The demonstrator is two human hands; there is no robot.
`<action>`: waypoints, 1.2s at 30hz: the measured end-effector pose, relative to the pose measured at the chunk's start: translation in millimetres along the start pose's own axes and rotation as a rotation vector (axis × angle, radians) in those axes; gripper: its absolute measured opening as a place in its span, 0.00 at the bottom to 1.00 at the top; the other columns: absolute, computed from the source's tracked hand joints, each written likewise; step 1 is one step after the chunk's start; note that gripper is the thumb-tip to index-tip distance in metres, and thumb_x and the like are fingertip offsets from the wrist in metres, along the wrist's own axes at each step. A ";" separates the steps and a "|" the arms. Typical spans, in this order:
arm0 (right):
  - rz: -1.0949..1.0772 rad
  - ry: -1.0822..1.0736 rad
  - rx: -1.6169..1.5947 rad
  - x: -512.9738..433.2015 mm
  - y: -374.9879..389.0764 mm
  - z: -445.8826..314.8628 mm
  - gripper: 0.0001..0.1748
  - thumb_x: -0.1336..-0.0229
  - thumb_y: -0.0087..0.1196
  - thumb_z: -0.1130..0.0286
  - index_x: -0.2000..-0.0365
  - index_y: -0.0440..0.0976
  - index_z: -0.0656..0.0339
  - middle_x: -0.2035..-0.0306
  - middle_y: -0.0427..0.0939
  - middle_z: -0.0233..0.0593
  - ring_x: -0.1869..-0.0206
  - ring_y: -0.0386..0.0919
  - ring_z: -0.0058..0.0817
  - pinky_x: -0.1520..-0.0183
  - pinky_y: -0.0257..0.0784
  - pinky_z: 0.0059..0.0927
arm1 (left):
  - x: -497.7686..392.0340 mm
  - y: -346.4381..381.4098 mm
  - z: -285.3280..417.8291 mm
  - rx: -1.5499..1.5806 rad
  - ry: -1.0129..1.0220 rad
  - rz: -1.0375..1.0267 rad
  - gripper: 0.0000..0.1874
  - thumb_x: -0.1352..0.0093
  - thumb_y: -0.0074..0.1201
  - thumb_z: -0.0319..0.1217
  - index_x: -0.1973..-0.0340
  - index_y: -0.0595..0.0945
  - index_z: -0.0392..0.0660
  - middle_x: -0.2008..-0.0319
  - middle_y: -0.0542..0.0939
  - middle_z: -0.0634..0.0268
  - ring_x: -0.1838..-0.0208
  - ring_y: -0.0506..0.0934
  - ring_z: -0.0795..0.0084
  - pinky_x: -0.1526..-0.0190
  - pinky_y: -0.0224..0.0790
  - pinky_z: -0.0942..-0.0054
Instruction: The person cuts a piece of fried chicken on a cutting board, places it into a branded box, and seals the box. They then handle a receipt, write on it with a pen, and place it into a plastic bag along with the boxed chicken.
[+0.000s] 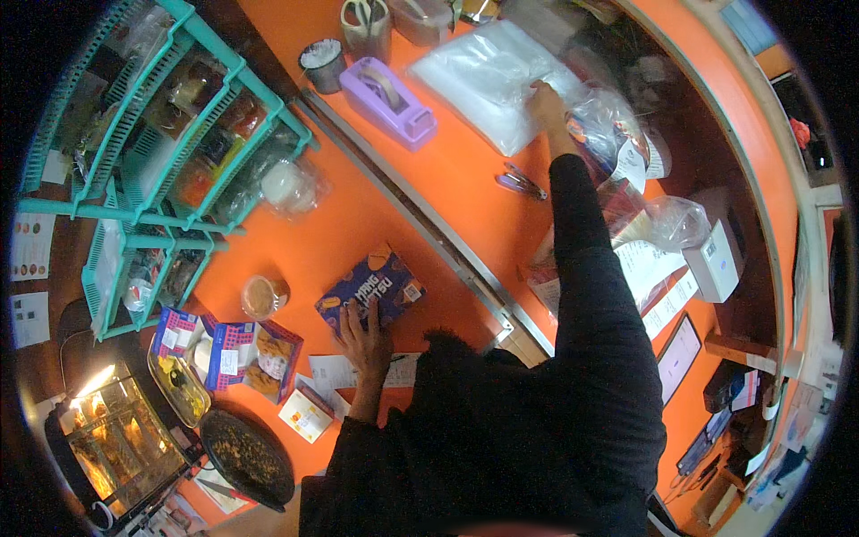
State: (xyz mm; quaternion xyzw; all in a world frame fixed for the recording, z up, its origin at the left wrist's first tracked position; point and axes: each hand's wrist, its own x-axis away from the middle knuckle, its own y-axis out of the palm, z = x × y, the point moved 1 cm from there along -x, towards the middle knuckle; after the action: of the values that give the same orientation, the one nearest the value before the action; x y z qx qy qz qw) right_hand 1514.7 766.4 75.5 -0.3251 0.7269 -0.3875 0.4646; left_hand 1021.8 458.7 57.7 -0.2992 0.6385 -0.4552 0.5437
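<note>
My left hand [366,346] lies with its fingers spread over the near edge of a dark blue printed cardboard food box [371,282] on the orange counter. The box sits flat and bears large white writing. My right arm reaches far forward. At its end my right hand [549,107] touches the right part of a stack of clear plastic bags [486,70]; whether its fingers pinch a bag cannot be seen. Just right of that hand is a filled clear plastic bag [607,127] with paper slips on it. A small purple stapler [520,181] lies below the stack.
A purple tape dispenser [389,104] stands left of the bags. Turquoise plastic racks [194,225] rise at left. A lidded round tub [264,297], open printed boxes [248,359], a dark pan [247,458] and a lit food warmer [124,440] are nearer. A metal strip [409,211] crosses the counter.
</note>
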 end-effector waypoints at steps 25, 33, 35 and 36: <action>-0.053 -0.208 0.220 14.0 -42.7 -82.7 0.19 0.51 0.49 0.56 0.63 0.71 0.60 0.63 0.75 0.55 0.60 0.75 0.49 0.60 0.71 0.47 | -5.4 -62.5 -79.7 0.346 -0.344 0.025 0.24 0.47 0.57 0.31 0.54 0.73 0.48 0.49 0.67 0.52 0.45 0.64 0.56 0.40 0.45 0.52; -1.239 -0.817 -0.175 357.3 -63.4 -301.0 0.30 0.60 0.58 0.49 0.59 0.73 0.58 0.57 0.73 0.46 0.50 0.68 0.42 0.48 0.62 0.46 | 133.5 -106.6 -50.3 0.837 -0.479 -0.347 0.12 0.42 0.50 0.21 0.62 0.77 0.39 0.66 0.79 0.56 0.66 0.79 0.65 0.66 0.71 0.71; -0.869 -0.848 -0.368 445.3 -73.0 -305.3 0.27 0.52 0.52 0.54 0.53 0.68 0.57 0.48 0.67 0.41 0.45 0.62 0.41 0.44 0.56 0.45 | 155.5 -104.5 -42.3 0.922 -0.530 -0.331 0.12 0.42 0.50 0.22 0.62 0.77 0.39 0.65 0.79 0.55 0.63 0.79 0.65 0.64 0.71 0.71; -0.694 -0.981 -0.372 467.4 -74.5 -303.6 0.22 0.49 0.49 0.57 0.55 0.70 0.56 0.48 0.67 0.40 0.45 0.63 0.39 0.44 0.57 0.45 | 163.6 -103.8 -39.5 0.968 -0.551 -0.323 0.12 0.42 0.50 0.22 0.62 0.77 0.39 0.65 0.79 0.55 0.62 0.79 0.65 0.63 0.71 0.71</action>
State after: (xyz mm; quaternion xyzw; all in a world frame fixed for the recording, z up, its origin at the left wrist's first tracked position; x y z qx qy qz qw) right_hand 1074.7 420.2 23.4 -0.7574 0.3368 -0.1885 0.5266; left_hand 934.3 283.1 82.6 -0.2174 0.1388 -0.6780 0.6884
